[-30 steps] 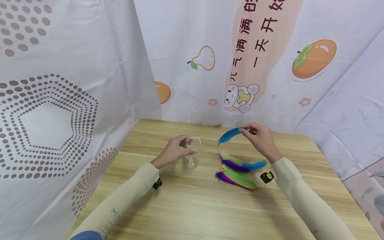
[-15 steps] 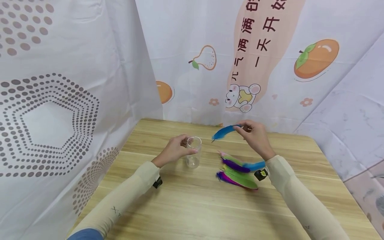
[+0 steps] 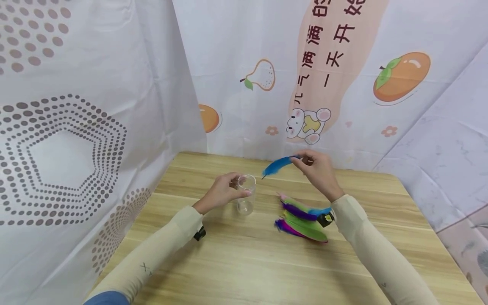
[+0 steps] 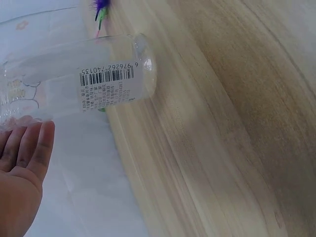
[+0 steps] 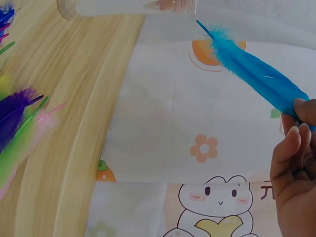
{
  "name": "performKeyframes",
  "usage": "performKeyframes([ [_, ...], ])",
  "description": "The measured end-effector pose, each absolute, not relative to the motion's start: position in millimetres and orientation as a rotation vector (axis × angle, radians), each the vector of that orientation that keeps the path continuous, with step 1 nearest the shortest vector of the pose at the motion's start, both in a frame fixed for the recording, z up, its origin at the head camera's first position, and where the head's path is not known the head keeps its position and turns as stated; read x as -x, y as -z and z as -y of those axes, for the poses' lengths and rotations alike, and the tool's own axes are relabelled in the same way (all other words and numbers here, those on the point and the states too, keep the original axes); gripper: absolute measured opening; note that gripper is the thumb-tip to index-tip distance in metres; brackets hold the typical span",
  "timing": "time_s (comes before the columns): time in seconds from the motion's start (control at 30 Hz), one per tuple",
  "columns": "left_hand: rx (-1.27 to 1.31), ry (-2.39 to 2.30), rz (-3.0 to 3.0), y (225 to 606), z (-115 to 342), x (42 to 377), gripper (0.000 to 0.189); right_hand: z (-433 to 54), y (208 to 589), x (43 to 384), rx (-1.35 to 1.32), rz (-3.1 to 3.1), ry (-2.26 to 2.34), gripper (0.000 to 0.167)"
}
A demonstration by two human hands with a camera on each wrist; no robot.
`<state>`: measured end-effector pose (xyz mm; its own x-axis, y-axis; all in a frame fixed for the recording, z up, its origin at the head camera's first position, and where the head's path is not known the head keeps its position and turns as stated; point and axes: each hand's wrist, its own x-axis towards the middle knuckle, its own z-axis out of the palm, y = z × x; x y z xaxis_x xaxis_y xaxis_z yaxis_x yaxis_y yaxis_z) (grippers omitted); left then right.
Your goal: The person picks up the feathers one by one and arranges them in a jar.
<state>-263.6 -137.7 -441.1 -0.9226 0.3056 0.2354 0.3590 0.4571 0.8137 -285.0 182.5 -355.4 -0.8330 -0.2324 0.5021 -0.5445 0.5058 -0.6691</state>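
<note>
Leftward drifts the right hand [image 3: 316,171], carrying the blue feather [image 3: 280,164] nearer the clear jar [image 3: 246,205], while the left hand [image 3: 225,192] and jar hold almost exactly where they were! Thumb and fingers of that right hand pinch the feather narrowly by its vane end, so the bare quill leads, and its long axis slants down and away to the left. And look at that gap: the quill tip hangs just to the right of the jar's rim, near it but not touching, with the jar upright and its mouth facing up. Left thumb and fingers grip the jar close to its top. Below the right forearm, the pile of feathers [image 3: 303,220], purple, green and more, lies on the wooden table [image 3: 236,262], well apart from the jar
</note>
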Motion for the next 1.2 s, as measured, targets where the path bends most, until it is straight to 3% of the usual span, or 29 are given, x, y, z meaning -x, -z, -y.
performKeyframes([
  [1.2, 0.639, 1.516, 2.622, 441.5, 138.5, 264.3, 0.049, -145.8, 352.1, 286.0, -0.823, 2.397, -1.253, 0.011],
])
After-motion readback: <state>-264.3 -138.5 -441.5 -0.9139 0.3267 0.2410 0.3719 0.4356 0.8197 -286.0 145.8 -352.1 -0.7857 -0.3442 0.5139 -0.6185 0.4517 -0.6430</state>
